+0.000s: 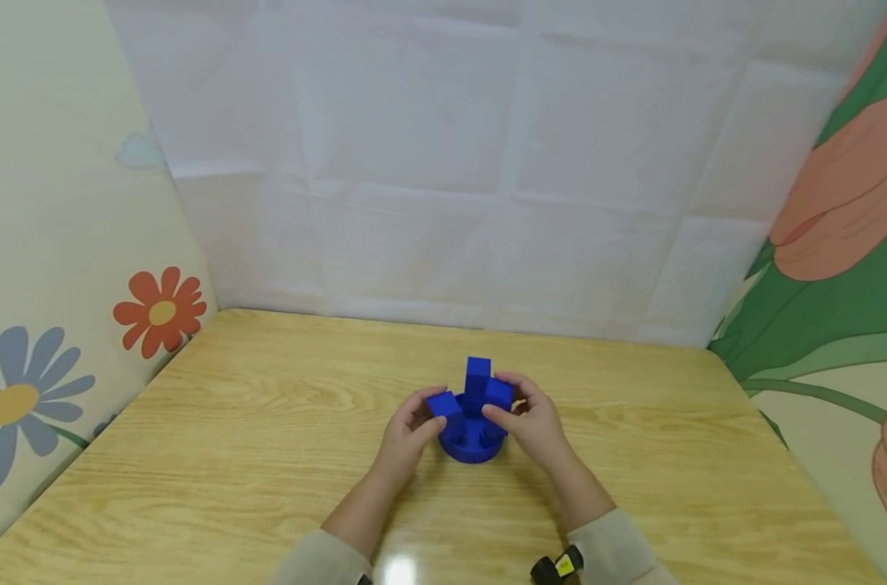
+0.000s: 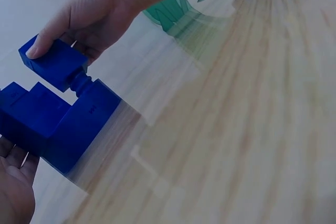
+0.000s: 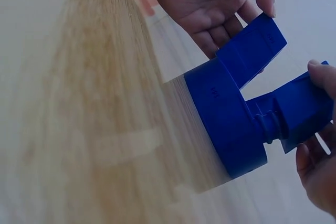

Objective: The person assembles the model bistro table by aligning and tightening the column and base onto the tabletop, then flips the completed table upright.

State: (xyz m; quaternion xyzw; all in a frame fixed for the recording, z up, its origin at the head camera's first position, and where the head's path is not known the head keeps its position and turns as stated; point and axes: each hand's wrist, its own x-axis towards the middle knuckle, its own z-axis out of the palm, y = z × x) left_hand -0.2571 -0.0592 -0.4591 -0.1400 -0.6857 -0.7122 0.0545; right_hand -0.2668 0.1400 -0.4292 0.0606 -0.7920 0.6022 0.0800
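Note:
A blue round base [image 1: 471, 453] with upright blue blocks sits on the table between both hands. My left hand [image 1: 401, 439] holds the left block [image 1: 451, 416] between thumb and fingers; this block leans outward. My right hand [image 1: 538, 422] pinches the right block [image 1: 499, 393], its thumb on the near face. Under that block a ribbed, screw-like blue stem [image 3: 269, 126] shows above the base's rim. A taller block [image 1: 478, 375] stands at the back, touched by neither hand. In the left wrist view, my right hand [image 2: 102, 17] grips the block above the stem.
The wood-grain table [image 1: 268, 422] spreads around the base. A white cloth [image 1: 443, 179] hangs behind it. Flower-patterned panels stand at the left [image 1: 63, 244] and right [image 1: 838, 341]. A black band with a yellow patch [image 1: 558, 566] sits at the right wrist.

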